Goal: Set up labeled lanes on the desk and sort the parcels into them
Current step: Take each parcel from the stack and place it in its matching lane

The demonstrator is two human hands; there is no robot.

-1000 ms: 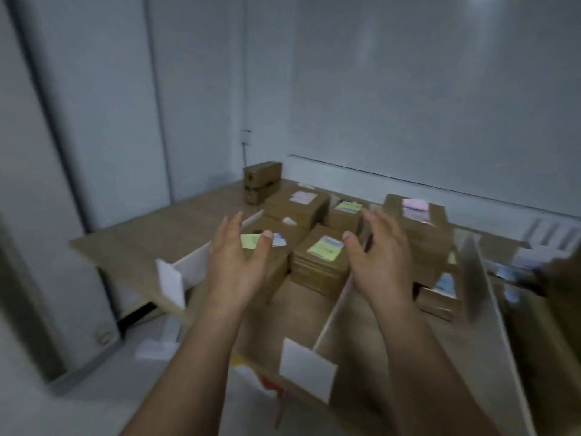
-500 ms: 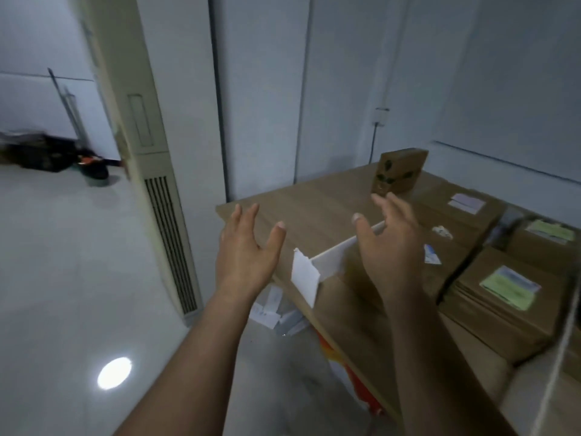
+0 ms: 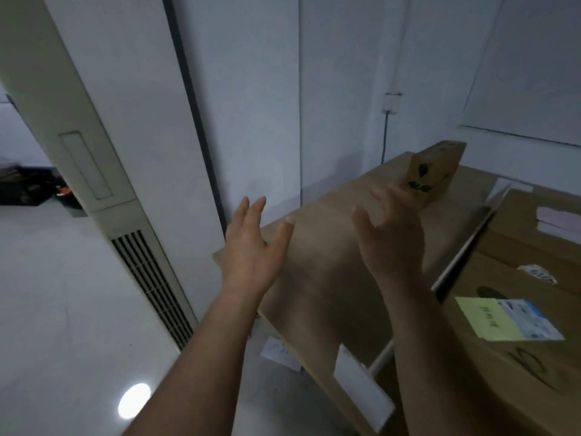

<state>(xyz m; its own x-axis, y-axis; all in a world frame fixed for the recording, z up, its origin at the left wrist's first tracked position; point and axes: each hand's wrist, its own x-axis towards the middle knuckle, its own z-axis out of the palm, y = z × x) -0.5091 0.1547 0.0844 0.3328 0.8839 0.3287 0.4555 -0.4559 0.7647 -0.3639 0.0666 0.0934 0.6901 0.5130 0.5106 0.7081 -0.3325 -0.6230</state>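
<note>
Where the desk (image 3: 323, 278) edge comes nearest, I see a white card (image 3: 361, 385) standing at the end of a white divider (image 3: 456, 262). Right of the divider lie parcels (image 3: 509, 372), the closest bearing a yellow note (image 3: 485, 317). Left hand (image 3: 251, 256) and right hand (image 3: 390, 243) hover, fingers spread, holding nothing. The lane left of the divider holds one leaf-printed box (image 3: 432, 176) at its far end.

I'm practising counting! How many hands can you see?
2. The left hand hovers at a corner of the desk; the right hand is beside it, fingertips overlapping the leaf-printed cardboard box. None seem hidden.
</note>
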